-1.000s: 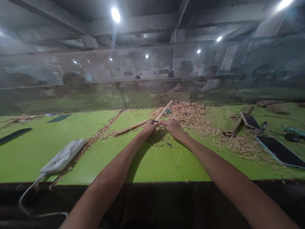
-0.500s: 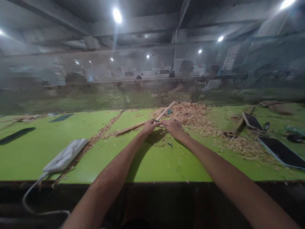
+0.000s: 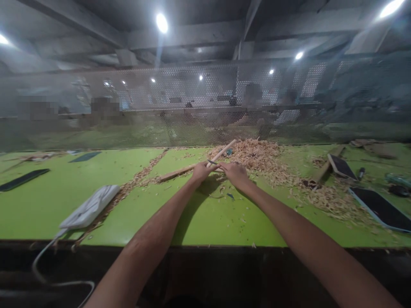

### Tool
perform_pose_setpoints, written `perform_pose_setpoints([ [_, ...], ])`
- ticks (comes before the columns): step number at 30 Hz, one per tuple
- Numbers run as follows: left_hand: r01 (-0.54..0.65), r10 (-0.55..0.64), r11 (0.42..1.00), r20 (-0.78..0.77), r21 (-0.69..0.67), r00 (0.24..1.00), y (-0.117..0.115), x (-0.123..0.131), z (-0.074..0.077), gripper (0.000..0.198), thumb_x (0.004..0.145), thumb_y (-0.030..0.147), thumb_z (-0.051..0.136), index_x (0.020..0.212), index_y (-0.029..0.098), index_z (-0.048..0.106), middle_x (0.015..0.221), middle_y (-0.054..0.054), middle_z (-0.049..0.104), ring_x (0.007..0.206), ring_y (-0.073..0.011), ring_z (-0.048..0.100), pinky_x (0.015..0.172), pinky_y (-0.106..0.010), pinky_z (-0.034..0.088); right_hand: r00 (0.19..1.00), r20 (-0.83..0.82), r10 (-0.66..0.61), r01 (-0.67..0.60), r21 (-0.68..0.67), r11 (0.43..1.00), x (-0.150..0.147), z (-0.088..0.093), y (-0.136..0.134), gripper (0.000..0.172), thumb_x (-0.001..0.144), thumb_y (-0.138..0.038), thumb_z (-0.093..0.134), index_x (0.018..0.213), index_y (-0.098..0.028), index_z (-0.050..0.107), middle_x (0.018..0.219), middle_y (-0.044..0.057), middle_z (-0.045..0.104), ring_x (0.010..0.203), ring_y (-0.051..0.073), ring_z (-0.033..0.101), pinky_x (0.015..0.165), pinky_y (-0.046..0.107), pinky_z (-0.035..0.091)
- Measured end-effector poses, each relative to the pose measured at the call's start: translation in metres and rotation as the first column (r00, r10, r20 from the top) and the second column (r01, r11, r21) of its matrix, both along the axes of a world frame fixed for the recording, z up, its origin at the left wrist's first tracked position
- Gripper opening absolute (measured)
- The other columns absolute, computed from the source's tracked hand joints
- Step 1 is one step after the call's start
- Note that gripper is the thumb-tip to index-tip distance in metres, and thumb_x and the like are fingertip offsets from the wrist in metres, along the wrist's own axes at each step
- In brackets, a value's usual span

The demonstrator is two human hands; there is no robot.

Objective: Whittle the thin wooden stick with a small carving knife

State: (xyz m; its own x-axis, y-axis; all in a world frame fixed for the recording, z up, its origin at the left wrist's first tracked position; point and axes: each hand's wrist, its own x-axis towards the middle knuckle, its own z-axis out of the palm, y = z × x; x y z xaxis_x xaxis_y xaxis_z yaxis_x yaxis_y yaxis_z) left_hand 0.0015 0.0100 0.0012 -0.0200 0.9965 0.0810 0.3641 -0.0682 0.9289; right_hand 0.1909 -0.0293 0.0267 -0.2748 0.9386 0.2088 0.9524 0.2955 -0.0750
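Both my arms reach forward over a bright green table. My left hand is closed on a thin dark blade-like tool laid against a round wooden stick. That stick slants up and away to the right. My right hand is closed on the stick's near end, just right of my left hand. A longer flat wooden strip lies on the table, running left from under my hands. A heap of pale wood shavings lies right behind my hands.
A white power adapter with a cable sits at the left front. Dark flat slabs lie far left, and another dark slab and a small board at the right. Perforated mesh walls the table's far side; people work behind it.
My hands have stayed on the stick with hardly any motion. The view has shifted slightly downward.
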Motion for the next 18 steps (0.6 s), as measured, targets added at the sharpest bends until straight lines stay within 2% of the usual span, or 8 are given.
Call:
perform_pose_setpoints([
  [6, -0.02, 0.02, 1.0, 0.023, 0.007, 1.0, 0.0, 0.002, -0.001, 0.07, 0.087, 0.069, 0.119, 0.066, 0.023, 0.07, 0.055, 0.006, 0.045, 0.056, -0.0138, 0.038, 0.06, -0.032, 0.016, 0.998, -0.063, -0.022, 0.023, 0.01, 1.0, 0.0, -0.008, 0.007, 0.057, 0.14, -0.032, 0.044, 0.179, -0.026, 0.086, 0.131, 0.017, 0.098, 0.107, 0.029, 0.088, 0.087, 0.033, 0.06],
  [9, 0.008, -0.01, 0.998, 0.033, 0.055, 0.999, -0.003, 0.004, -0.003, 0.073, 0.086, 0.064, 0.121, 0.065, 0.024, 0.064, 0.057, 0.006, 0.048, 0.059, -0.0133, 0.04, 0.06, -0.029, 0.02, 0.999, -0.045, -0.01, 0.01, -0.001, 1.0, 0.003, -0.007, 0.007, 0.056, 0.139, -0.035, 0.046, 0.175, -0.032, 0.088, 0.136, 0.015, 0.098, 0.114, 0.03, 0.088, 0.088, 0.032, 0.059],
  [14, 0.052, -0.053, 0.998, 0.039, 0.022, 0.998, -0.008, 0.008, -0.004, 0.065, 0.1, 0.043, 0.113, 0.069, 0.025, 0.058, 0.061, 0.007, 0.05, 0.061, -0.0129, 0.04, 0.059, -0.028, 0.027, 1.0, -0.024, 0.008, -0.009, -0.024, 1.0, 0.007, -0.008, 0.008, 0.058, 0.139, -0.038, 0.044, 0.175, -0.034, 0.089, 0.138, 0.016, 0.098, 0.118, 0.032, 0.088, 0.091, 0.035, 0.06],
  [18, 0.084, -0.082, 0.996, 0.043, -0.039, 0.996, -0.007, 0.008, -0.004, 0.06, 0.104, 0.046, 0.11, 0.074, 0.026, 0.062, 0.061, 0.008, 0.049, 0.059, -0.0133, 0.039, 0.058, -0.028, 0.029, 1.0, -0.027, 0.01, -0.01, -0.024, 1.0, 0.008, -0.011, 0.012, 0.058, 0.138, -0.039, 0.044, 0.177, -0.041, 0.088, 0.139, 0.014, 0.098, 0.12, 0.035, 0.088, 0.095, 0.038, 0.064],
])
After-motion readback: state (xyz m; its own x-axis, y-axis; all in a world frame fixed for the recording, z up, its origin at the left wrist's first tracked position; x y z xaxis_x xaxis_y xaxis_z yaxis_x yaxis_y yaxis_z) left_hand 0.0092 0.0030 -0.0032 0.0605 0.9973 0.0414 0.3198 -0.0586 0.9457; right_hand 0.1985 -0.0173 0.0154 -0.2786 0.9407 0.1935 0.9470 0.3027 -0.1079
